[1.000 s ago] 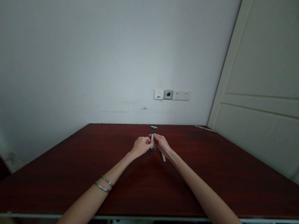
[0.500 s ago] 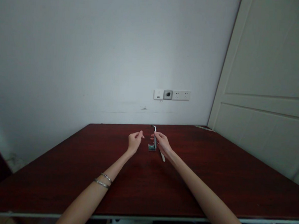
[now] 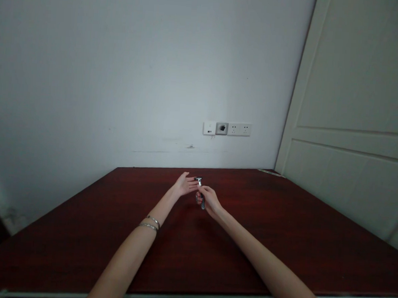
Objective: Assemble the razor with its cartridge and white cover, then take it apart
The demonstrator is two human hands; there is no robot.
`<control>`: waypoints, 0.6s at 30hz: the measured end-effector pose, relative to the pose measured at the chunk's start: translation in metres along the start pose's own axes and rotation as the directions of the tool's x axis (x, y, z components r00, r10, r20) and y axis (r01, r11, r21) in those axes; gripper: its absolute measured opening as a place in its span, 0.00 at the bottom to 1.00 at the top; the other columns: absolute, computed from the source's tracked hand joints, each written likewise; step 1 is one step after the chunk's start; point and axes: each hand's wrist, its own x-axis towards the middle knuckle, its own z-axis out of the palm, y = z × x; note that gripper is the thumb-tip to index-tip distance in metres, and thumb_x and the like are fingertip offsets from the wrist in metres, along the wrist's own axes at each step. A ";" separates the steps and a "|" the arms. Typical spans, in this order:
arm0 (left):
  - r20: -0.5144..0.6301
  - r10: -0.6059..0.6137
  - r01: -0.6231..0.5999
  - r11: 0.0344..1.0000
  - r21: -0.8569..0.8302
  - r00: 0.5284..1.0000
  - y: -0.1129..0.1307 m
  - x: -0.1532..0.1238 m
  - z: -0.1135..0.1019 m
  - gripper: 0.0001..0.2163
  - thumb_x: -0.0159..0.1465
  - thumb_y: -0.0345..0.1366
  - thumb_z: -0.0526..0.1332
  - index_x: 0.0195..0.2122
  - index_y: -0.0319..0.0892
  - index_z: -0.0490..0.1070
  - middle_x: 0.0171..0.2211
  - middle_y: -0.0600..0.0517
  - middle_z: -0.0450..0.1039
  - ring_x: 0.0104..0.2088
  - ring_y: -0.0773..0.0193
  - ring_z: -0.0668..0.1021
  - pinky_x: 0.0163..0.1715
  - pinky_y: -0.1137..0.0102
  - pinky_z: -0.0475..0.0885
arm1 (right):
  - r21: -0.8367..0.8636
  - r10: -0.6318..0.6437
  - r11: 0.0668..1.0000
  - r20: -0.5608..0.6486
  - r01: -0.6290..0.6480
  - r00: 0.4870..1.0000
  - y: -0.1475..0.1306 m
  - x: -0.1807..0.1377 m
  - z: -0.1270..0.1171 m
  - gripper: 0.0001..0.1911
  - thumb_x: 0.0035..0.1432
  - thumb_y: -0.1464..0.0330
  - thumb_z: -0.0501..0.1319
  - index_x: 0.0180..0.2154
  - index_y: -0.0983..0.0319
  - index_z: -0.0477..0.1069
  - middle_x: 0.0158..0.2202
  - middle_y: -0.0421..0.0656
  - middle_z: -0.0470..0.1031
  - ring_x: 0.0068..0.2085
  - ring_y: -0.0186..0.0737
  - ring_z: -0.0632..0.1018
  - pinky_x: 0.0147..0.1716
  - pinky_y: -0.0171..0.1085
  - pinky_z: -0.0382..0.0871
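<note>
Over the middle of the table, my right hand (image 3: 210, 200) is closed around the handle of a razor (image 3: 200, 183). The razor's small T-shaped head points up and away from me, and the handle's end sticks out below the fingers. Something small and shiny (image 3: 196, 198) shows by the curled fingertips; I cannot make out what it is. My left hand (image 3: 185, 184) is open, palm turned up, fingers stretched toward the razor. Its fingertips lie right beside the razor head; whether they touch it I cannot tell.
A dark red-brown wooden table (image 3: 79, 231) spreads under both arms. Behind it rises a white wall with sockets (image 3: 234, 129). A pale panelled door (image 3: 349, 176) stands at the right. A thin flat strip (image 3: 271, 173) lies at the far right corner.
My left hand has opened from a closed pose and turned palm up, nearer the razor. My right hand has shifted slightly down with the razor. The clear greenish piece below it no longer shows.
</note>
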 end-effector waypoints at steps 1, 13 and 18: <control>0.058 -0.028 0.030 0.999 -0.030 0.998 0.000 0.004 0.003 0.21 0.63 0.45 0.42 0.43 0.33 0.63 0.42 0.35 0.71 0.39 0.57 0.77 0.36 0.64 0.72 | 0.016 0.034 0.999 -0.001 -0.034 0.999 0.000 -0.002 0.002 0.17 0.44 0.60 0.65 0.25 0.61 0.59 0.14 0.32 0.62 0.14 0.24 0.59 0.13 0.26 0.52; 0.300 -0.076 0.155 0.955 -0.251 0.951 -0.019 0.018 0.020 0.26 0.63 0.43 0.42 0.56 0.28 0.51 0.50 0.30 0.64 0.46 0.47 0.74 0.46 0.49 0.65 | 0.082 0.325 0.943 -0.031 -0.322 0.945 -0.006 -0.012 0.005 0.21 0.58 0.54 0.50 0.24 0.64 0.61 0.13 0.31 0.54 0.12 0.21 0.53 0.11 0.23 0.47; 0.322 -0.059 0.172 0.926 -0.335 0.945 -0.025 0.019 0.021 0.27 0.63 0.42 0.41 0.57 0.24 0.49 0.51 0.27 0.63 0.45 0.47 0.75 0.46 0.50 0.66 | 0.067 0.293 0.955 -0.089 -0.287 0.952 -0.006 -0.014 0.008 0.21 0.58 0.55 0.51 0.22 0.63 0.59 0.13 0.31 0.54 0.11 0.20 0.51 0.09 0.22 0.43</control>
